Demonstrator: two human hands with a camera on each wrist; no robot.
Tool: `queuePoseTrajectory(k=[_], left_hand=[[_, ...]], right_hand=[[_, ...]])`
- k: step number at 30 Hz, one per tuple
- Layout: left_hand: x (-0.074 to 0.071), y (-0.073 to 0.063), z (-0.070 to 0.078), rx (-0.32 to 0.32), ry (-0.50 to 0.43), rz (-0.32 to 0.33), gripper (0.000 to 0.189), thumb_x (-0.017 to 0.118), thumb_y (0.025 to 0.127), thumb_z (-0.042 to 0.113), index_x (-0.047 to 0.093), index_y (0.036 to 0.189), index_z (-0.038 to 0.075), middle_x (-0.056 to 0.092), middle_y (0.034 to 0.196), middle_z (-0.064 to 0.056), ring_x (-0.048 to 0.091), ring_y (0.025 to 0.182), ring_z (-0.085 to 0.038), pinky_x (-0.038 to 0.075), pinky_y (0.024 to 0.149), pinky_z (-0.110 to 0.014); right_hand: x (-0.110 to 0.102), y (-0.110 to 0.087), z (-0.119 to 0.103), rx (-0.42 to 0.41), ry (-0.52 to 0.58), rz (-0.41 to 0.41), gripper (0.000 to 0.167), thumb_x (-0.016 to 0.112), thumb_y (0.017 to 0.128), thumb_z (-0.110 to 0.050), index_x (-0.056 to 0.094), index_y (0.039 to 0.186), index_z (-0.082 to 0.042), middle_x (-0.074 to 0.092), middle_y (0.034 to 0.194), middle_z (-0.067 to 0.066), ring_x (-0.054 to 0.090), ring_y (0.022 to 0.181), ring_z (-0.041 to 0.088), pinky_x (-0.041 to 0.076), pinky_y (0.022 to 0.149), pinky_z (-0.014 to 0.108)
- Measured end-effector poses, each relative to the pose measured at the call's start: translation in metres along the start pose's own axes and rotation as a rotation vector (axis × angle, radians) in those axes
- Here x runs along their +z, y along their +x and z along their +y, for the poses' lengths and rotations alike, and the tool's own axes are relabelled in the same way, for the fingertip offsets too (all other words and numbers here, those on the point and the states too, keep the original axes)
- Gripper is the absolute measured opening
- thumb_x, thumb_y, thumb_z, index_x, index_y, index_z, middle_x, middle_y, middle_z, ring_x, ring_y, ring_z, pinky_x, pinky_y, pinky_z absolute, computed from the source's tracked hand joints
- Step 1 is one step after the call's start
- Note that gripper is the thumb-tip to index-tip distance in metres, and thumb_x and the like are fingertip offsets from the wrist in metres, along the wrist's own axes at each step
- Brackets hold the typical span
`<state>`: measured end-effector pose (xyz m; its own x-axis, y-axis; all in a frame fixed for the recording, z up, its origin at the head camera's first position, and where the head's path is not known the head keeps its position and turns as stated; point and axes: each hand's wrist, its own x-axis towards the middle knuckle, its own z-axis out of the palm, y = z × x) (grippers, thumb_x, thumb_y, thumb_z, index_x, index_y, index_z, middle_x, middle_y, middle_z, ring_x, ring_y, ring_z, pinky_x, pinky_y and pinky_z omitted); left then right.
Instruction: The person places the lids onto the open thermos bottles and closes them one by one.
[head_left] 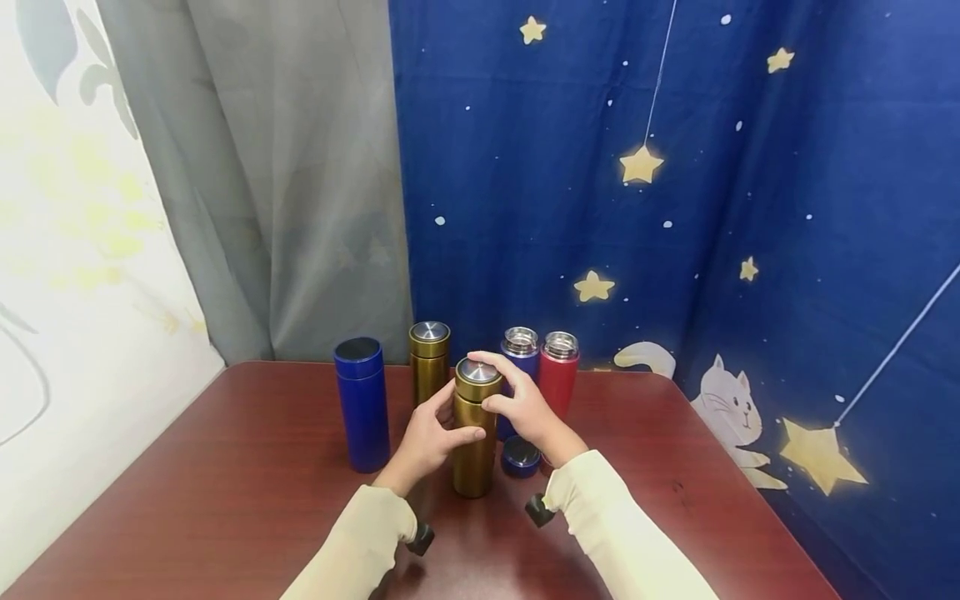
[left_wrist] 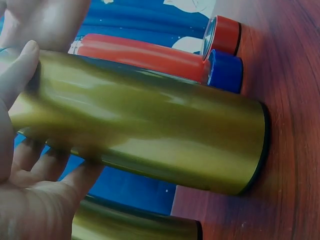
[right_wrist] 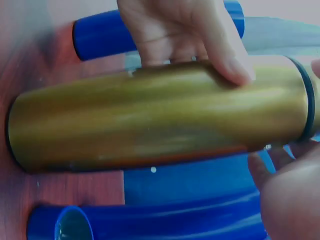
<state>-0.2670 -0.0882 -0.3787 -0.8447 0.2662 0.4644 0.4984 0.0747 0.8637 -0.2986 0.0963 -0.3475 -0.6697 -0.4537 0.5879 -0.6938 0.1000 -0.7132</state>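
A gold thermos bottle stands upright between my hands. My left hand grips its upper body, thumb across the near side and fingers behind. My right hand holds the gold lid with its steel disc top, thumb at the near side and fingers over the far edge. A dark ring shows below the lid in the right wrist view, where the bottle body is seen from the side. Down at the right of its base lies a blue cap.
A capped blue thermos stands left, and a second gold thermos behind. At the right are an uncapped blue thermos and an uncapped red one. A red cap lies beside the blue cap. Curtains hang behind the table.
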Motion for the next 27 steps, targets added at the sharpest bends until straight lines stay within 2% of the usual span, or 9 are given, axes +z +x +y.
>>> queuePoseTrajectory(k=[5,9,14,17,21,27], left_hand=[[0.001,0.001,-0.001,0.009,-0.008,-0.009,0.083,0.079,0.079,0.001,0.034,0.148,-0.002,0.049,0.14,-0.021,0.055,0.121,-0.034,0.045,0.099,-0.048],[0.001,0.002,0.0,0.016,-0.003,-0.012,0.083,0.079,0.079,0.001,0.033,0.148,-0.003,0.049,0.141,-0.021,0.056,0.12,-0.034,0.045,0.099,-0.047],[0.0,0.001,0.001,0.009,-0.005,-0.006,0.083,0.079,0.079,0.001,0.033,0.149,-0.003,0.047,0.143,-0.02,0.054,0.122,-0.034,0.044,0.099,-0.047],[0.001,0.001,0.001,0.016,0.0,-0.007,0.083,0.079,0.08,0.002,0.033,0.149,-0.002,0.046,0.144,-0.02,0.053,0.124,-0.034,0.043,0.1,-0.047],[0.002,0.0,0.002,0.006,0.016,0.013,0.084,0.08,0.079,0.003,0.033,0.149,-0.002,0.046,0.144,-0.019,0.052,0.125,-0.034,0.043,0.101,-0.048],[0.005,-0.003,0.0,-0.016,0.001,0.048,0.087,0.082,0.076,0.002,0.034,0.149,0.0,0.049,0.142,-0.018,0.055,0.122,-0.033,0.045,0.099,-0.046]], right_hand=[[-0.009,-0.001,-0.002,-0.003,-0.069,-0.012,0.056,0.055,0.081,-0.004,0.056,0.137,-0.009,0.058,0.135,0.006,0.05,0.126,0.023,0.034,0.108,0.051],[-0.013,-0.002,-0.003,-0.002,-0.231,-0.005,0.051,0.061,0.085,-0.016,0.058,0.136,-0.016,0.059,0.134,0.001,0.049,0.125,0.021,0.04,0.103,0.05],[-0.014,-0.004,-0.006,-0.057,-0.422,-0.002,0.053,0.07,0.088,-0.029,0.056,0.139,-0.02,0.057,0.136,0.0,0.048,0.126,0.023,0.043,0.1,0.048],[-0.013,-0.005,-0.007,-0.085,-0.512,0.038,0.056,0.074,0.085,-0.032,0.057,0.137,-0.021,0.06,0.132,0.001,0.05,0.122,0.021,0.044,0.099,0.046],[-0.008,-0.006,-0.007,-0.127,-0.615,0.12,0.056,0.077,0.081,-0.037,0.061,0.133,-0.021,0.065,0.118,0.001,0.053,0.111,0.019,0.046,0.094,0.043],[0.003,-0.007,-0.003,-0.247,-0.739,0.254,0.055,0.08,0.076,-0.042,0.067,0.124,-0.018,0.064,0.096,0.001,0.054,0.095,0.021,0.044,0.086,0.041]])
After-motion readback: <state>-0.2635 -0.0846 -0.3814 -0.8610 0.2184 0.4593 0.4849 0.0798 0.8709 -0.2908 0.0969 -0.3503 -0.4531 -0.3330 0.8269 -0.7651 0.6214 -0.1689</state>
